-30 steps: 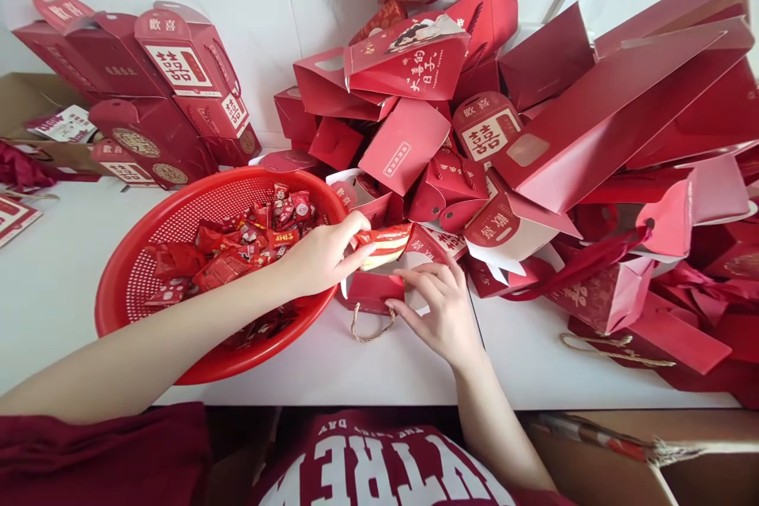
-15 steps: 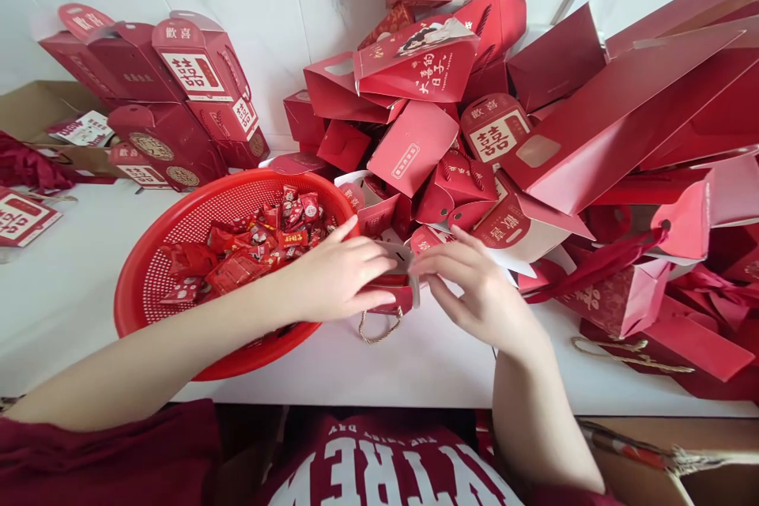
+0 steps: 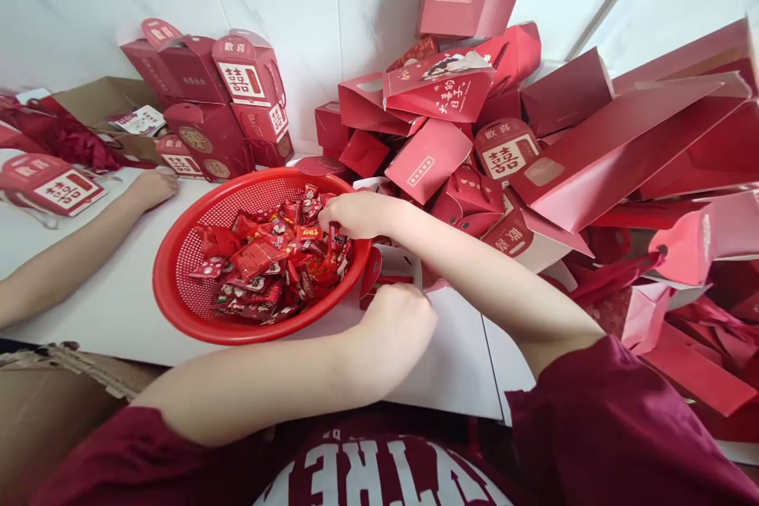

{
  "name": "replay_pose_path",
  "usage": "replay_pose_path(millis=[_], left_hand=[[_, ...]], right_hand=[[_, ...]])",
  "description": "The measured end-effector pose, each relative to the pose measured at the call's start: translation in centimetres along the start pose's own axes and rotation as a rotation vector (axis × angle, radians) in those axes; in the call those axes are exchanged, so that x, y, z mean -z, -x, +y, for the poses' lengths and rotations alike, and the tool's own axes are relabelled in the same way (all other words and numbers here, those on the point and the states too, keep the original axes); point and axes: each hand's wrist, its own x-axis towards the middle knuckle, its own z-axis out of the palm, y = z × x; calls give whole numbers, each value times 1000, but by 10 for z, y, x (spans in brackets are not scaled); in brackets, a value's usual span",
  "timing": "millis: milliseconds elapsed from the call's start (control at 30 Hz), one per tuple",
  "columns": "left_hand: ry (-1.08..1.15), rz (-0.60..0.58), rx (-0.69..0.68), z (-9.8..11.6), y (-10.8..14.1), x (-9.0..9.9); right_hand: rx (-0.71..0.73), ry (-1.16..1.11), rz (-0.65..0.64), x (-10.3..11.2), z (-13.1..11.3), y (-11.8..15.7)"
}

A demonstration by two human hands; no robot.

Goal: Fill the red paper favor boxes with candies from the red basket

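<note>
My left hand (image 3: 391, 336) is curled closed at the front of a small red gift box (image 3: 398, 259). Its fingers look wrapped on the box's near side, though the fingertips are hidden. The box stands just right of the red plastic basket (image 3: 178, 316), its pale inside showing at the top. Over the basket's right rim reaches my right hand (image 3: 359, 213), fingers bent down and pinched among the wrapped candies (image 3: 269, 261). What lies between those fingertips I cannot make out.
A pile of red gift boxes (image 3: 430, 158) covers the right side. More boxes stand stacked (image 3: 205, 107) at the back left, near an open cardboard box (image 3: 100, 107). Another person's hand (image 3: 155, 188) rests on the white table at left.
My right hand has left the small box and crossed leftward into the basket. My left hand has moved nearer me and curled up. Another person's arm has appeared at left; the view has shifted.
</note>
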Motion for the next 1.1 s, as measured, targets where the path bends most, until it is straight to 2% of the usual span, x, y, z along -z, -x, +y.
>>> replay_pose_path(millis=[100, 200, 300, 433, 533, 667, 733, 800, 900, 967, 1033, 1100], left_hand=[[113, -12, 97, 6, -7, 8], [316, -32, 141, 5, -15, 12], [490, -59, 168, -1, -23, 14], [587, -14, 203, -10, -25, 7], [610, 137, 180, -12, -14, -8], [635, 545, 105, -12, 8, -37], [674, 738, 70, -14, 18, -53], [678, 845, 40, -18, 24, -69], [615, 906, -7, -22, 25, -88], [603, 941, -26, -22, 22, -93], [605, 945, -26, -21, 21, -91], [606, 894, -24, -23, 22, -81]], right_hand=[[24, 18, -56, -18, 6, -13], [6, 20, -84, -29, 9, -17], [-14, 10, -97, -32, 11, -20], [-26, 7, -98, -34, 13, -25], [-31, 16, -71, -37, 13, -27], [-39, 24, -1, -38, 12, -25], [-54, 20, 44, -35, 12, -22], [-73, 12, 94, -29, 11, -15], [-94, -3, 213, -15, 6, 4], [-91, -56, 370, -4, 0, 25], [-89, -157, 558, 4, -7, 51], [-122, -258, 707, 9, -12, 79]])
